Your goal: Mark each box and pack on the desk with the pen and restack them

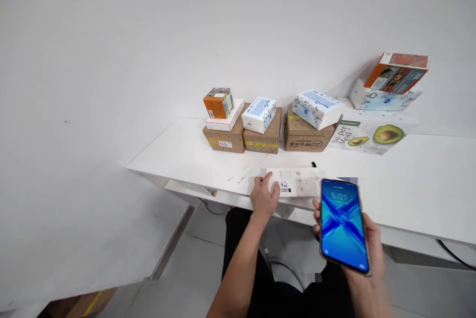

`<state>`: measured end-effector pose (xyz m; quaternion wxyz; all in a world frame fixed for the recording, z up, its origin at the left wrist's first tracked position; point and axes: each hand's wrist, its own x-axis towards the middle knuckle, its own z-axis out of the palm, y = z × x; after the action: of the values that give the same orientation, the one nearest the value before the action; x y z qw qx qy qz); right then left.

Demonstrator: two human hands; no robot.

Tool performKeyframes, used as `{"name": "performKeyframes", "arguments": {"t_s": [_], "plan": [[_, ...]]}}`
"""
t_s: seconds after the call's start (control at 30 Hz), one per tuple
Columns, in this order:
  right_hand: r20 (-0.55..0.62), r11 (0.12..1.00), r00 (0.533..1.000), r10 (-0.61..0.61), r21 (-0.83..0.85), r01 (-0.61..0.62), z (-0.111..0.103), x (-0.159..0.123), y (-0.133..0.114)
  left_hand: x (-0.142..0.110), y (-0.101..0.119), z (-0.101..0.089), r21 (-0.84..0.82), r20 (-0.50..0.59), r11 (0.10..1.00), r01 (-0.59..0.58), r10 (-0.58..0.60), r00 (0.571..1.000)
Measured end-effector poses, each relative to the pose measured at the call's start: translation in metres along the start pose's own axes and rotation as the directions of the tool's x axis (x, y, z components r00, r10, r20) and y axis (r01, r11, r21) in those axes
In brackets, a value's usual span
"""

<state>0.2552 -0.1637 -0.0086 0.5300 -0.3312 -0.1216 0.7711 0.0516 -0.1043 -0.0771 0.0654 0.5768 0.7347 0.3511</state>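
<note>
Centrally, a person stands or sits at a long white table (pixel 420 184), seen from above, with both bare hands at its near edge. The right hand (pixel 375 246) is wrapped around a phone (pixel 344 224), fingers curling round its left side, palm behind; the lit screen shows 5:01 over a blue pattern. The left hand (pixel 264 201) touches the left end of a flat white box (pixel 303 184), thumb and fingers apart and bent; whether it pinches the box or only rests there, I cannot tell. That box lies flat along the near edge, its right end close to the phone in this view.

Behind, three cardboard boxes stand in a row. The left one (pixel 225 140) bears a thin white box and an orange box (pixel 217 103); the other two carry tissue packs, the right pack (pixel 316 109) set askew. At far right, an avocado-printed carton (pixel 372 134) supports another pack and a tilted-looking orange-and-teal box (pixel 397 73).

As for risks, a sideways push or pull toward the lap could tip the flat box off the edge. A loosened one-handed grip could drop the phone to the floor. The right-hand stack looks precarious; a bump might topple its top box.
</note>
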Motion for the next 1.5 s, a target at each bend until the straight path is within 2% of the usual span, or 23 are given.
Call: {"name": "performKeyframes", "arguments": {"t_s": [0.1,0.17,0.3,0.47,0.87,1.23,1.5], "plan": [[0.097,0.980,0.982,0.160,0.102,-0.170,0.010,-0.001,0.022,0.000,0.000,-0.001,0.003,-0.002,1.000,-0.002,0.002,1.000],[0.140,0.962,0.966,0.219,0.133,-0.238,0.018,0.001,0.031,0.000,0.001,-0.002,0.008,0.007,1.000,0.006,-0.006,1.000],[0.187,0.950,0.951,0.247,0.149,-0.276,0.029,0.008,0.039,-0.001,0.003,-0.005,0.021,0.045,0.999,0.033,-0.034,0.998],[0.240,0.936,0.931,0.275,0.156,-0.317,0.031,0.022,0.046,0.000,0.005,-0.006,0.046,0.075,0.997,0.059,-0.062,0.995],[0.261,0.943,0.934,0.246,0.158,-0.292,0.025,0.040,0.045,0.000,0.005,-0.006,0.055,0.066,0.997,0.054,-0.057,0.996],[0.258,0.946,0.939,0.226,0.173,-0.275,0.032,0.039,0.042,0.000,0.005,-0.004,0.079,0.061,0.996,0.047,-0.052,0.997],[0.269,0.948,0.940,0.210,0.181,-0.263,0.027,0.042,0.043,0.000,0.006,-0.005,0.075,0.049,0.996,0.037,-0.041,0.998]]}}
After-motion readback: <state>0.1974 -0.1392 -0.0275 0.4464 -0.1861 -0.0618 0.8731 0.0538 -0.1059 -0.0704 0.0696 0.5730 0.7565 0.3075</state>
